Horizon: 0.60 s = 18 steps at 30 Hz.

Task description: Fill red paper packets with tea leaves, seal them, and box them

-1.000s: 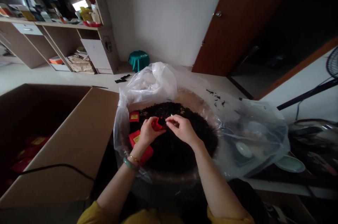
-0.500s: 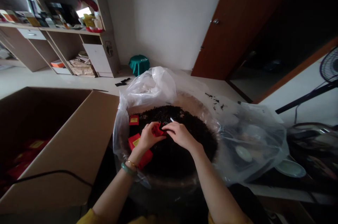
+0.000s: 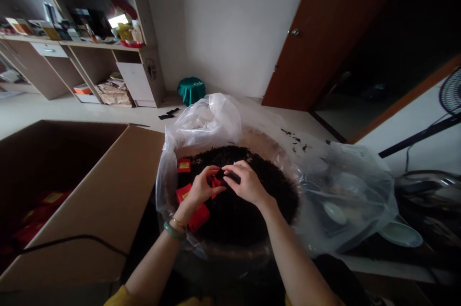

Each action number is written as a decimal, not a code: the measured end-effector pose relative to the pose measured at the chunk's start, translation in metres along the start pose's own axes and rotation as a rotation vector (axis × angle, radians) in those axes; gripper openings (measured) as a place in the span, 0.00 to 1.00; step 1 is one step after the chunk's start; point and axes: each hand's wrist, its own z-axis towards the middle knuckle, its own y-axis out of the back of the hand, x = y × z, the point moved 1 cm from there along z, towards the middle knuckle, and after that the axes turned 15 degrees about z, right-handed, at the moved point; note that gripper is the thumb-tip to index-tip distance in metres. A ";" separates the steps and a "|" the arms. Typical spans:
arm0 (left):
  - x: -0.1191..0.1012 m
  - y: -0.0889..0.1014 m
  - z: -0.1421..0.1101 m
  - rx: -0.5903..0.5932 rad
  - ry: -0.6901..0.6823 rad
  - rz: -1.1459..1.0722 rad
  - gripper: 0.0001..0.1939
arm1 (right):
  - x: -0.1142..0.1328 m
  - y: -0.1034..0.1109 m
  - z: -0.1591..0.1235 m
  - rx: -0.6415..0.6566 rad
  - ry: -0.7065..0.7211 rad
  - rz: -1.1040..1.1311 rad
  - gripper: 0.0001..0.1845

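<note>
Both my hands are close together over a wide tub lined with a clear plastic bag, filled with dark, dry, leaf-like bits. My left hand curls around a small red packet, whose upper edge looks spread apart. Against the packet's top, my right hand pinches a dark, slim object; its kind cannot be made out. Left of my left hand, a red box with a yellow label rests on the leaves. Nearer lie more red packets, partly hidden by my wrist.
At left stands a large open cardboard box with several red packets inside. The plastic bag spreads to the right beside a pale dish. Behind are a green-covered stool, a shelf unit and a brown door.
My right hand has turned over the packet, and the dark object now shows in its fingers. The white tip above that hand has mostly gone from sight. The view has shifted slightly.
</note>
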 end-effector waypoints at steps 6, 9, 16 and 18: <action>-0.004 0.001 0.002 0.172 0.136 -0.474 0.33 | -0.007 0.009 0.001 0.000 -0.077 -0.015 0.09; -0.011 -0.003 -0.003 0.171 0.232 -0.590 0.26 | -0.012 0.008 0.003 0.001 -0.113 0.040 0.05; -0.017 -0.015 -0.005 0.011 0.214 -0.414 0.20 | -0.019 0.000 0.003 0.180 -0.103 0.028 0.05; -0.017 -0.017 -0.005 -0.017 0.183 -0.340 0.20 | -0.018 -0.002 0.001 0.237 -0.061 0.051 0.05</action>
